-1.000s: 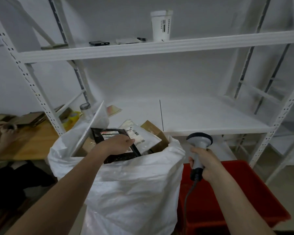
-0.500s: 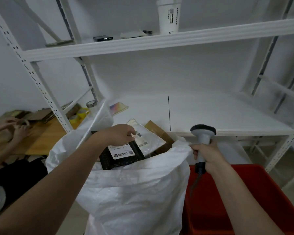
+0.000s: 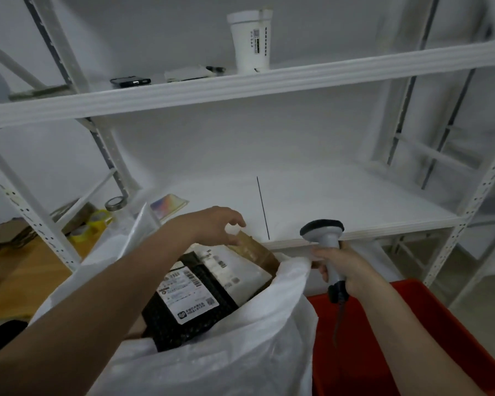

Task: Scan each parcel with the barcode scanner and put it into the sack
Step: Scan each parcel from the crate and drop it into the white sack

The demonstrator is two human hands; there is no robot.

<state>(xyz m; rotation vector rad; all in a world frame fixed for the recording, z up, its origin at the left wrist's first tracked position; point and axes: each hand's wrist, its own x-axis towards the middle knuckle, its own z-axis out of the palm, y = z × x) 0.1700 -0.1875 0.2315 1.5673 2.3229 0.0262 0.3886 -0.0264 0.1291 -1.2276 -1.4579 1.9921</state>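
Note:
A white woven sack [image 3: 240,352] stands open in front of me. Inside lies a black parcel [image 3: 189,307] with a white label facing up, beside a white poly mailer [image 3: 235,272] and a brown cardboard box [image 3: 255,250]. My left hand [image 3: 212,227] hovers above the sack's mouth with fingers loosely spread, holding nothing. My right hand [image 3: 343,270] grips the handle of a grey barcode scanner [image 3: 323,235], head up, at the sack's right rim.
A red plastic crate [image 3: 383,338] sits to the right of the sack. White metal shelving [image 3: 240,87] stands ahead, with a white cup [image 3: 250,41] and a phone [image 3: 130,81] on the upper shelf. Tape rolls [image 3: 92,224] and a wooden table [image 3: 17,275] are at left.
My left hand let go of the black parcel, which now lies in the sack, and the hand lifted up and away. The scanner stayed at the sack's right rim.

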